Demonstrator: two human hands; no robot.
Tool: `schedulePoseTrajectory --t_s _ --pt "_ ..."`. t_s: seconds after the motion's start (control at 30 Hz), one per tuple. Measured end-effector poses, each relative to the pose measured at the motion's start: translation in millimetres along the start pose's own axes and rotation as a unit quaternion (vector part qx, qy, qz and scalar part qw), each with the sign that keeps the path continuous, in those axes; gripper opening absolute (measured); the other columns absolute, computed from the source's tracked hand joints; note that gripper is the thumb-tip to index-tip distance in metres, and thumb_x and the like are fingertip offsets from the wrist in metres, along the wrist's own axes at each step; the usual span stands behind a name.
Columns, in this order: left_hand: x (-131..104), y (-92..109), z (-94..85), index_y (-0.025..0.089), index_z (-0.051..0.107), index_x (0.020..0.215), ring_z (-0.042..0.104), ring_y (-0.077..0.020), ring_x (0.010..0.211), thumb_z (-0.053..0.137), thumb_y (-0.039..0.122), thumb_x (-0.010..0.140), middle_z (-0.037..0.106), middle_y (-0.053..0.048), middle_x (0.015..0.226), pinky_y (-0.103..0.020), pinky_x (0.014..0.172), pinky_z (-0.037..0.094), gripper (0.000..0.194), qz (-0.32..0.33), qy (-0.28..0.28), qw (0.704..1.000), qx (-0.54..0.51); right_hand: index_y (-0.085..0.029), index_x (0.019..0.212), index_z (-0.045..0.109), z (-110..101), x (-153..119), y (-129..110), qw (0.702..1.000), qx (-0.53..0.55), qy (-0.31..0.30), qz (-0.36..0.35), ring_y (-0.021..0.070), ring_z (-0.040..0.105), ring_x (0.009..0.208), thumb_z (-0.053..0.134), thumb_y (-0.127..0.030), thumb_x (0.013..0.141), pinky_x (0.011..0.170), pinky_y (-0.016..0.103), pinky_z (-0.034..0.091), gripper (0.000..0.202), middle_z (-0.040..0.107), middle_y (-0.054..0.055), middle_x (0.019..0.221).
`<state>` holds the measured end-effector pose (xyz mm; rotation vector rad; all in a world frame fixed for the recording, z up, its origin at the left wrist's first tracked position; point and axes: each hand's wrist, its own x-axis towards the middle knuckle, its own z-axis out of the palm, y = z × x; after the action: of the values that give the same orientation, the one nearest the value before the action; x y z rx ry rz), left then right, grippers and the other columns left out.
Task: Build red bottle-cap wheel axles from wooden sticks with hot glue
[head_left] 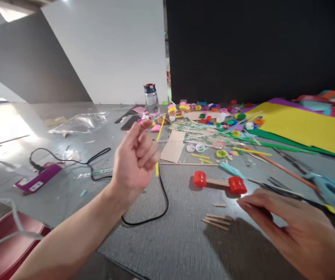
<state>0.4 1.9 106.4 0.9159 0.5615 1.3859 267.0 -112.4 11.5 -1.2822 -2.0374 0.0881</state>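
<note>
My left hand (pixel 136 157) is raised above the table, palm side showing. Its fingers are curled in, the thumb lies near the index finger, and nothing shows in them. Low on the right, my right hand (pixel 292 225) has its thumb and fingers pressed together in a pinch; whatever they may hold is hidden. Just beyond its fingertips, two red bottle caps (pixel 237 185) stand on edge, joined by thin wooden sticks (pixel 217 182). Several short cut sticks (pixel 217 221) lie on the table nearer to me, with one smaller piece (pixel 220 205) apart.
A black cord (pixel 167 202) loops across the table (pixel 161 249) toward a purple power strip (pixel 39 179). Blue-handled scissors (pixel 330 192) lie at right. Farther back are coloured caps, wrapped sticks (pixel 205 134), yellow sheets (pixel 304 124), a water bottle (pixel 151 99) and a plastic bag (pixel 81 122).
</note>
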Motion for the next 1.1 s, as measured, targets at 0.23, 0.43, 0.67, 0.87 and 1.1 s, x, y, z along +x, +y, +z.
schedulePoseTrajectory --t_s 0.23,0.43,0.67,0.87,1.1 --pt "-16 -3 19.1 0.016 0.061 0.070 0.007 -0.0074 0.039 0.029 0.035 0.111 0.013 0.010 0.048 -0.020 0.034 0.015 0.055 -0.143 -0.061 0.978 -0.137 -0.033 0.128 0.056 0 22 -42 0.994 0.097 -0.028 0.046 0.0192 0.066 0.074 0.055 -0.033 0.103 0.063 0.034 0.058 0.025 0.068 0.005 0.108" --pt "-40 -9 42.6 0.017 0.063 0.064 0.005 -0.0075 0.038 0.024 0.046 0.110 0.012 0.009 0.045 -0.018 0.033 0.017 0.067 -0.192 -0.115 0.968 -0.113 -0.024 0.114 0.062 14 64 -78 0.959 0.240 -0.113 0.102 0.0159 0.062 0.070 0.061 -0.026 0.098 0.061 0.028 0.051 0.016 0.070 0.002 0.094" --pt "-40 -2 27.8 0.016 0.066 0.066 0.015 -0.0070 0.040 0.049 0.040 0.103 0.025 0.008 0.047 -0.017 0.037 0.026 0.047 -0.099 -0.100 0.990 -0.029 -0.020 0.086 0.070 6 82 -56 0.964 0.220 -0.107 0.109 0.0116 0.048 0.054 0.050 -0.019 0.096 0.050 0.025 0.034 0.022 0.054 -0.004 0.059" --pt "-28 -8 -2.6 0.016 0.073 0.078 0.048 -0.0096 0.059 0.068 0.031 0.091 0.054 0.002 0.063 -0.020 0.057 0.044 0.021 0.037 -0.047 0.989 0.136 -0.017 0.069 0.062 1 118 -4 0.968 0.145 -0.076 0.189 0.0110 0.046 0.052 0.054 -0.022 0.098 0.055 0.027 0.040 0.030 0.054 -0.002 0.057" --pt "-20 -20 -25.1 0.017 0.073 0.084 0.059 -0.0124 0.073 0.068 0.033 0.087 0.067 -0.001 0.078 -0.027 0.075 0.048 0.018 0.024 -0.068 0.956 0.283 -0.014 0.101 0.067 34 147 24 0.932 0.097 -0.243 0.249 0.0132 0.066 0.072 0.063 -0.034 0.103 0.066 0.028 0.058 0.021 0.069 0.002 0.090"
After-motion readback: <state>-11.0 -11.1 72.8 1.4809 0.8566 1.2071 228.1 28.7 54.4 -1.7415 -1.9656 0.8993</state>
